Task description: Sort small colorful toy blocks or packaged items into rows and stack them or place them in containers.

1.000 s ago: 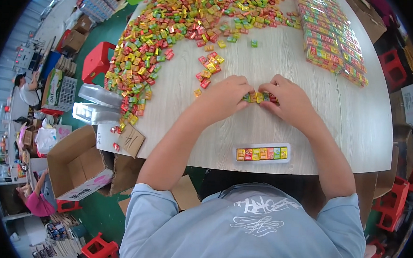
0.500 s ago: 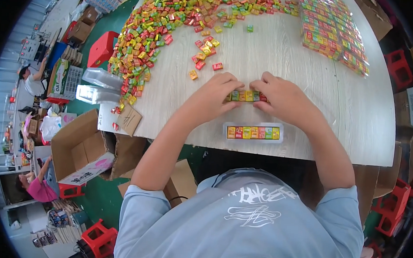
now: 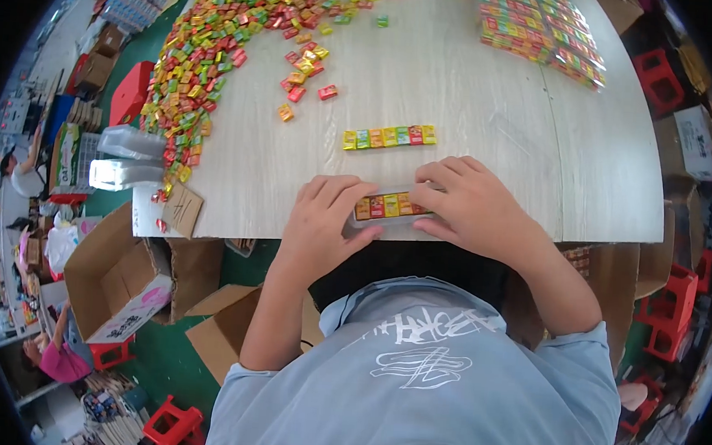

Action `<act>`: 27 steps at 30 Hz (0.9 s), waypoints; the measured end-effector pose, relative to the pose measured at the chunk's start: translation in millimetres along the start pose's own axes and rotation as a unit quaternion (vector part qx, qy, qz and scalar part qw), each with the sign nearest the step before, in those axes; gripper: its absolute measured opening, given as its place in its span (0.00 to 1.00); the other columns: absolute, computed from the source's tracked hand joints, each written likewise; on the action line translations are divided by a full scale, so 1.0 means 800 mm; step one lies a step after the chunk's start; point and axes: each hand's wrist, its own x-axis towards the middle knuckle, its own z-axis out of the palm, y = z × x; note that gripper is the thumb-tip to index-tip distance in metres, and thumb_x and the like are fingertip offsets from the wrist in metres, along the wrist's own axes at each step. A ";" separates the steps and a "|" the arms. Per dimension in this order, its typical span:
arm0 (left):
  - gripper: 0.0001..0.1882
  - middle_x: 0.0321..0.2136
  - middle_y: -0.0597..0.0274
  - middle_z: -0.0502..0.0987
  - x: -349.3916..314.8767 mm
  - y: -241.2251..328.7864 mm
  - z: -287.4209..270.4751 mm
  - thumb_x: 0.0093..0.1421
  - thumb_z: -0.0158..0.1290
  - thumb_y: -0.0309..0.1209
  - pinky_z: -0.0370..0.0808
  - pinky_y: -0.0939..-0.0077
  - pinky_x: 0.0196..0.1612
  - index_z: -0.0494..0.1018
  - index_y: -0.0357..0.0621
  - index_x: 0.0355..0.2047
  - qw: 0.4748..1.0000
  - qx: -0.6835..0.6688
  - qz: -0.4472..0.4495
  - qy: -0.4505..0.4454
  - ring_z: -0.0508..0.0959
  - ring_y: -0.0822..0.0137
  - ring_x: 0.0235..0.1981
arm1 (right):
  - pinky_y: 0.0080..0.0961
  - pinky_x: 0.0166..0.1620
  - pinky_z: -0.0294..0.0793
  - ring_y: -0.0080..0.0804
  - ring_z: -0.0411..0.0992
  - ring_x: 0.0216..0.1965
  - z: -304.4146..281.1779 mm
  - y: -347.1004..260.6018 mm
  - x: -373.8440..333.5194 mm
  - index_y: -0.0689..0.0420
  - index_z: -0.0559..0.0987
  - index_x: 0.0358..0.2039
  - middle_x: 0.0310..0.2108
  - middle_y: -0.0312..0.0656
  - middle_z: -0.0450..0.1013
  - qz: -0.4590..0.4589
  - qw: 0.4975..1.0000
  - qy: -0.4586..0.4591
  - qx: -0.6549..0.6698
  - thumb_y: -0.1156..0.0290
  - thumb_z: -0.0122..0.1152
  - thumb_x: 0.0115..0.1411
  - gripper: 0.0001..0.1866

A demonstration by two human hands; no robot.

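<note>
A clear plastic tray (image 3: 395, 222) lies near the front edge of the table, filled with a row of small wrapped candies (image 3: 390, 206) in yellow, red and orange. My left hand (image 3: 321, 218) is closed around its left end, thumb at the near side. Around the right end my right hand (image 3: 475, 204) is closed too, its fingers covering part of the candies. Just beyond the hands, a loose row of wrapped candies (image 3: 390, 136) rests on the tabletop, touched by neither hand.
A large pile of wrapped candies (image 3: 194, 74) spreads over the far left. Packed clear trays (image 3: 539, 34) are stacked at the far right. Empty clear trays (image 3: 126, 174) and a cardboard piece (image 3: 183, 210) sit at the left edge. Open cardboard boxes (image 3: 120, 277) stand below.
Both hands have left the loose candy row and come nearer to me, taking hold of the filled tray. The view has shifted, so the table appears further left.
</note>
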 end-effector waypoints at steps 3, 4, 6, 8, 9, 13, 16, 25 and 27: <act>0.29 0.51 0.59 0.78 0.000 -0.002 0.004 0.52 0.72 0.37 0.73 0.58 0.58 0.77 0.47 0.54 1.000 0.004 0.007 0.030 0.76 0.53 0.52 | 0.41 0.57 0.72 0.42 0.75 0.51 0.004 0.000 -0.004 0.53 0.80 0.42 0.48 0.40 0.75 0.011 1.000 0.014 0.015 0.62 0.71 0.60 0.14; 0.29 0.51 0.57 0.78 -0.001 -0.003 0.005 0.51 0.72 0.34 0.73 0.58 0.58 0.78 0.46 0.53 0.999 -0.009 0.003 0.031 0.75 0.51 0.53 | 0.41 0.57 0.72 0.42 0.75 0.51 0.005 -0.002 -0.005 0.53 0.80 0.42 0.48 0.40 0.75 0.016 1.000 0.014 0.011 0.62 0.71 0.60 0.14; 0.29 0.51 0.56 0.78 0.000 -0.004 0.007 0.50 0.73 0.32 0.74 0.57 0.58 0.78 0.46 0.53 0.999 -0.021 0.000 0.035 0.75 0.50 0.53 | 0.40 0.55 0.74 0.42 0.76 0.49 0.007 -0.003 -0.006 0.53 0.80 0.40 0.47 0.41 0.76 -0.006 0.999 0.040 -0.028 0.63 0.70 0.60 0.12; 0.29 0.51 0.56 0.78 0.001 -0.005 0.006 0.49 0.73 0.32 0.74 0.57 0.58 0.78 0.46 0.53 0.999 -0.027 -0.002 0.032 0.75 0.50 0.53 | 0.39 0.53 0.75 0.42 0.76 0.49 0.010 0.001 -0.007 0.53 0.80 0.40 0.48 0.41 0.76 -0.028 0.997 0.043 -0.063 0.64 0.70 0.60 0.11; 0.29 0.51 0.56 0.78 0.001 -0.005 0.007 0.49 0.73 0.32 0.74 0.57 0.58 0.78 0.46 0.53 0.999 -0.028 -0.001 0.033 0.75 0.50 0.53 | 0.37 0.52 0.76 0.42 0.77 0.48 0.010 0.001 -0.007 0.53 0.80 0.39 0.48 0.42 0.77 -0.051 0.993 0.046 -0.094 0.65 0.69 0.59 0.10; 0.30 0.50 0.55 0.79 0.002 -0.008 0.011 0.49 0.74 0.32 0.74 0.58 0.58 0.78 0.44 0.53 0.998 -0.039 -0.002 0.043 0.75 0.49 0.52 | 0.36 0.51 0.77 0.42 0.78 0.47 0.004 -0.001 -0.006 0.54 0.81 0.38 0.49 0.44 0.77 -0.069 0.989 0.036 -0.125 0.65 0.69 0.58 0.10; 0.30 0.50 0.54 0.79 0.001 -0.004 0.007 0.49 0.74 0.32 0.74 0.58 0.58 0.78 0.43 0.53 0.998 -0.040 -0.014 0.041 0.75 0.49 0.52 | 0.37 0.52 0.77 0.42 0.78 0.47 0.003 -0.002 -0.004 0.55 0.80 0.38 0.48 0.44 0.77 -0.077 0.987 0.028 -0.139 0.65 0.69 0.58 0.11; 0.30 0.51 0.54 0.78 -0.001 -0.007 0.004 0.49 0.73 0.32 0.73 0.57 0.58 0.78 0.43 0.54 0.998 -0.043 -0.026 0.032 0.75 0.49 0.53 | 0.39 0.55 0.74 0.43 0.76 0.50 0.007 -0.009 0.008 0.55 0.78 0.36 0.48 0.44 0.75 -0.033 0.998 0.006 -0.052 0.61 0.70 0.60 0.13; 0.30 0.51 0.54 0.78 0.002 -0.007 0.004 0.49 0.72 0.32 0.73 0.57 0.58 0.78 0.43 0.54 0.998 -0.034 -0.040 0.030 0.75 0.49 0.53 | 0.40 0.55 0.73 0.45 0.75 0.49 0.010 -0.005 0.008 0.56 0.78 0.36 0.48 0.44 0.75 -0.014 1.000 0.020 -0.017 0.62 0.70 0.61 0.13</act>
